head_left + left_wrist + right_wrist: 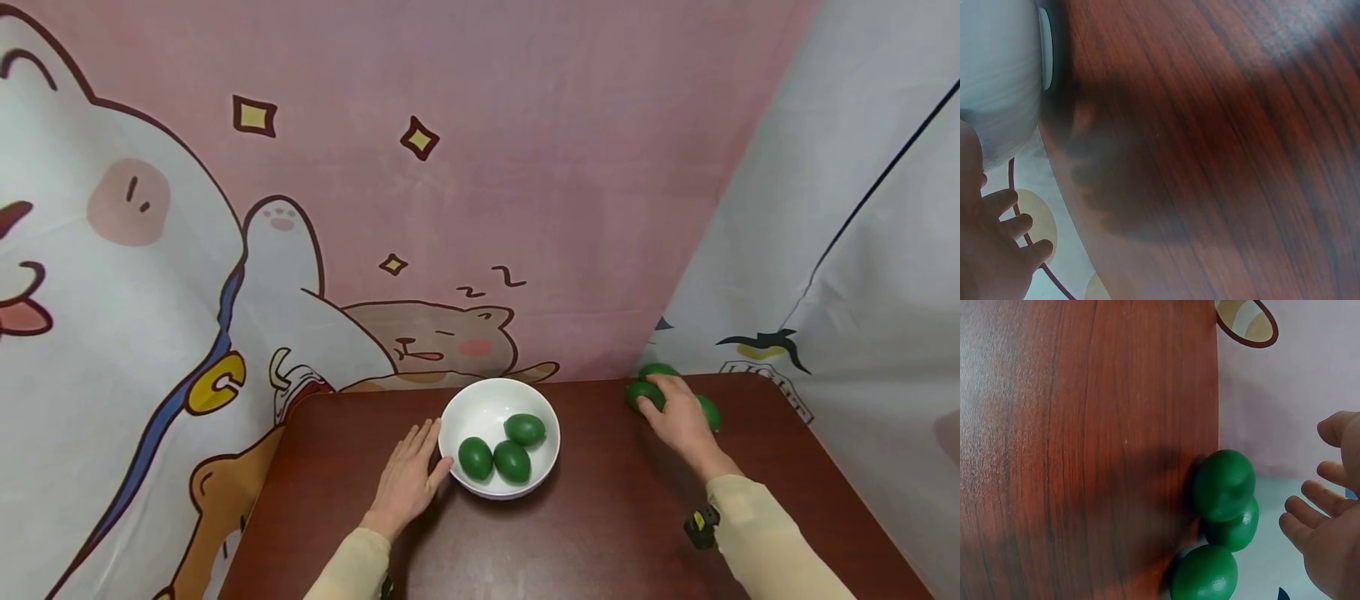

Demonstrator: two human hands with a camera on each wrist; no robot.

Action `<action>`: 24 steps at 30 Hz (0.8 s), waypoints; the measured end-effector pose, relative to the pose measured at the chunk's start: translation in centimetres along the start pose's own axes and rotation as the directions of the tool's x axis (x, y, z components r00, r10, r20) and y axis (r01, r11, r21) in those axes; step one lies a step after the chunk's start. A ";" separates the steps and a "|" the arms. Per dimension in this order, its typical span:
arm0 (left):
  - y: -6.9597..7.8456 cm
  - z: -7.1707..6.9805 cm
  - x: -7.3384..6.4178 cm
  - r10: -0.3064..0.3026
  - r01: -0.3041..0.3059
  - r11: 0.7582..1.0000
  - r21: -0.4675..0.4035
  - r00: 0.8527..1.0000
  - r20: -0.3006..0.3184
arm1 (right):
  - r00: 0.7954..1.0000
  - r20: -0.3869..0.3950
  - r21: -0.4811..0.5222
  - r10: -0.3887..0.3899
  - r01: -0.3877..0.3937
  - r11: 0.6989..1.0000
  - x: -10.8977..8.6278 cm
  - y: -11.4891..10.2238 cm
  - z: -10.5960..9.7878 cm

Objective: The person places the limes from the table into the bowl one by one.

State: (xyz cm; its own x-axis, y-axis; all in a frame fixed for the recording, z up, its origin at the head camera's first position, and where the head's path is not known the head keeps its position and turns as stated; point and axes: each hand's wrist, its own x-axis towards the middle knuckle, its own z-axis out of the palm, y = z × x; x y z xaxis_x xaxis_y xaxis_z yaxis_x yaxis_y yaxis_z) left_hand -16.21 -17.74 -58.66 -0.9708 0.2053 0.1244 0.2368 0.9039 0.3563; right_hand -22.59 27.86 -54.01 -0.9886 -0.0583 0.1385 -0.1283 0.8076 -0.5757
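Head: white bowl (472,412) by middle of worktop's (592,533) far edge, three green fruits (512,462) inside. Left hand (405,483) straight-fingered at bowl's left side. Right hand (681,423) over loose fruits (642,397), far right corner.

Left wrist: bowl near far edge; hard push could tip it off.

Right wrist: fingers spread, pinching nothing; loose fruits crowd far edge, careless nudge could roll one over.

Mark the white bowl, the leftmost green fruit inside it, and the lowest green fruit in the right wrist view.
White bowl (474,417), head view: bare inner wall.
Leftmost green fruit (476,459), head view: middle of its upper surface.
Lowest green fruit (1205,574), right wrist view: middle of its visible surface.
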 end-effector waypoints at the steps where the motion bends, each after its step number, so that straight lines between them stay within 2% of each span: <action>1: 0.0 0.0 0.0 0.002 -0.002 1.000 0.001 1.000 -0.004 | 1.000 0.003 -0.004 0.001 -0.001 1.000 0.1 0.1 0.0; 7: 0.0 -0.1 -0.1 0.009 -0.009 1.000 0.001 1.000 -0.017 | 1.000 0.019 -0.019 0.020 -0.020 1.000 0.3 0.7 0.3; 14: 0.0 -0.2 0.1 -0.011 0.011 1.000 -0.004 1.000 0.015 | 0.998 0.044 -0.039 0.039 -0.037 0.999 0.3 1.7 0.6; 24: 0.1 -0.3 0.1 -0.006 0.006 1.000 0.002 1.000 0.014 | 0.996 0.070 -0.044 0.055 -0.052 0.998 0.7 2.2 0.9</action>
State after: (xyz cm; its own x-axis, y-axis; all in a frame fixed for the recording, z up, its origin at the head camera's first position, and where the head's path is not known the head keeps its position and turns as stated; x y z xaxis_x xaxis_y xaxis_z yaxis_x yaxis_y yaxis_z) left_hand -16.29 -17.69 -58.34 -0.9726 0.2052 0.1096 0.2311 0.9056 0.3556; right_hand -23.62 29.07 -55.94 -0.9972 -0.0551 0.0497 -0.0733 0.8347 -0.5458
